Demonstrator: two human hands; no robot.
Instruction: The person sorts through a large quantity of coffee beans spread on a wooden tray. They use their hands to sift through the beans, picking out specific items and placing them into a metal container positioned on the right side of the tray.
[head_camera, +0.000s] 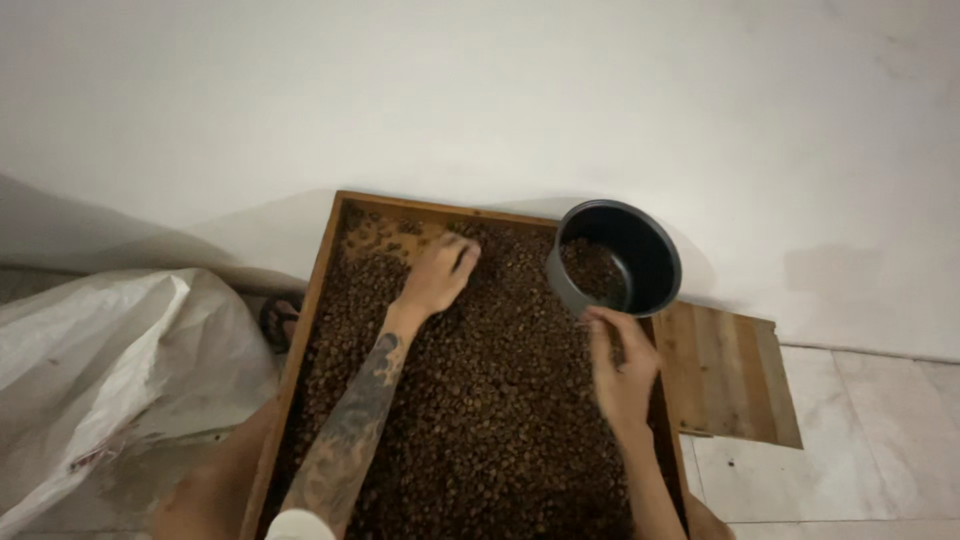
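A wooden tray (322, 262) lies on the floor, filled with small brown beans (480, 390). My left hand (438, 272) rests flat on the beans near the tray's far left corner, fingers spread. My right hand (622, 362) hovers over the tray's right side, fingers curled loosely, just below a dark round pot (616, 256). The pot sits at the tray's far right corner and holds some beans. Whether the right hand holds any beans I cannot tell.
A white woven sack (110, 370) lies to the left of the tray. A wooden board (725, 370) lies right of the tray on the tiled floor (860, 450). A white wall (500, 90) stands behind. A dark sandal (280, 318) peeks out beside the sack.
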